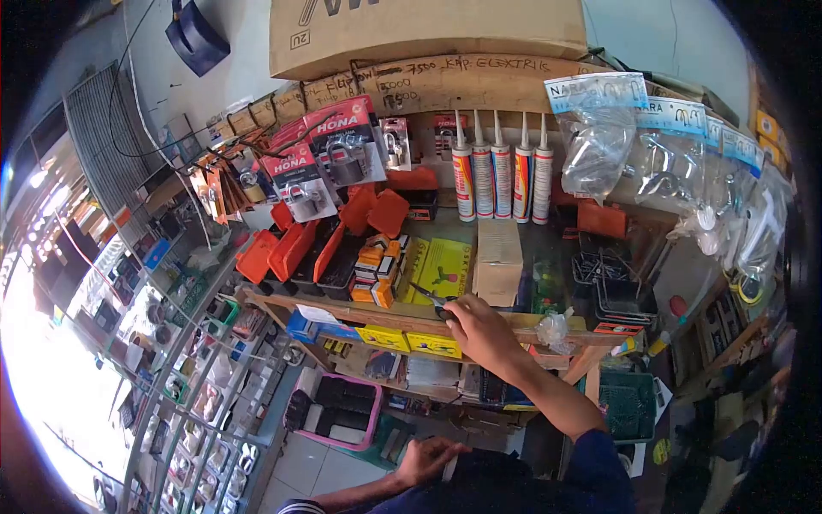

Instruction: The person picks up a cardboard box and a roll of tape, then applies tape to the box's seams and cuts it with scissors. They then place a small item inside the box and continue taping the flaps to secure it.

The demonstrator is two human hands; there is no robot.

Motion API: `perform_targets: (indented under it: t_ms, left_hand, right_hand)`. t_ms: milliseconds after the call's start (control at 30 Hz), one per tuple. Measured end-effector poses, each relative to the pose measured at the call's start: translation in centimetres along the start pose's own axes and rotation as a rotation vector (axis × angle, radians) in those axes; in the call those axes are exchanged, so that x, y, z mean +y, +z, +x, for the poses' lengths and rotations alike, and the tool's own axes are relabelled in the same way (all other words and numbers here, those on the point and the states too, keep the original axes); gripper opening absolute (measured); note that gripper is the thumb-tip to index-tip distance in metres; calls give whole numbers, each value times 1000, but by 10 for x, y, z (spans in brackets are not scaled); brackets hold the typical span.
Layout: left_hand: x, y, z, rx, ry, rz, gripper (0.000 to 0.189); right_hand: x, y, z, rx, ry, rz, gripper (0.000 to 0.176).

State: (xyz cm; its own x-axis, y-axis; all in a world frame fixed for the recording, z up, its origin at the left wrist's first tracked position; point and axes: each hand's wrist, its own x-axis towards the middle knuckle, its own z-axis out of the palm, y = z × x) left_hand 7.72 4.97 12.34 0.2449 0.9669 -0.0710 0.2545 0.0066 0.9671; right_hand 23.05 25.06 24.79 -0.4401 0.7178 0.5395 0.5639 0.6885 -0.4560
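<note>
Reaching over the front edge of the wooden counter [548,324], my right hand [479,330] has its fingers closed on dark-handled scissors [433,297]. Their blades point up and left, over a yellow-green booklet [443,267]. Just right of the booklet stands a brown cardboard box [499,261]. Small orange and white boxes [377,272] are stacked to the left. Low down near my body is my left hand [425,461], its fingers curled loosely; whether anything is in them is hidden.
Sealant tubes [503,182] stand at the back. Black bins with orange lids [295,250] line the left side, near packaged padlocks [345,163]. Plastic bags [599,150] hang at right. A pink-rimmed basket [377,411] sits below, beside a metal rack [193,420].
</note>
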Motion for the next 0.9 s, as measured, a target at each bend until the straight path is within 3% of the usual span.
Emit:
perform_targets:
  t_ms: [67, 133, 167, 233, 400, 533, 633, 733, 767, 800, 900]
  left_hand:
    - [-16, 3, -3, -10, 3, 35, 21]
    - [-22, 2, -5, 25, 242, 288, 16]
    - [-24, 3, -8, 24, 237, 291, 16]
    - [-16, 4, -13, 85, 485, 427, 15]
    - [-9, 2, -25, 66, 414, 417, 17]
    - [-17, 4, -31, -19, 265, 430, 19]
    - [-7, 4, -28, -7, 292, 355, 17]
    - [9, -3, -26, -56, 237, 369, 15]
    - [20, -9, -25, -150, 82, 379, 17]
    - [16, -12, -25, -155, 90, 373, 17]
    - [10, -29, -25, -71, 232, 220, 21]
  right_hand:
    - [14, 15, 4, -27, -14, -19, 22]
    - [23, 26, 7, -56, -28, -33, 22]
    - [25, 29, 8, -86, -14, -52, 24]
    - [30, 38, 11, -119, -5, -62, 26]
    - [44, 49, 18, 27, -20, -165, 11]
    - [43, 46, 27, -122, 27, -199, 18]
    - [44, 46, 36, -151, 19, -329, 9]
    - [36, 48, 47, -61, 24, -289, 5]
    - [31, 48, 54, -157, 89, -332, 6]
    - [28, 48, 58, -250, 157, -377, 7]
    - [19, 45, 62, -207, 173, -410, 12]
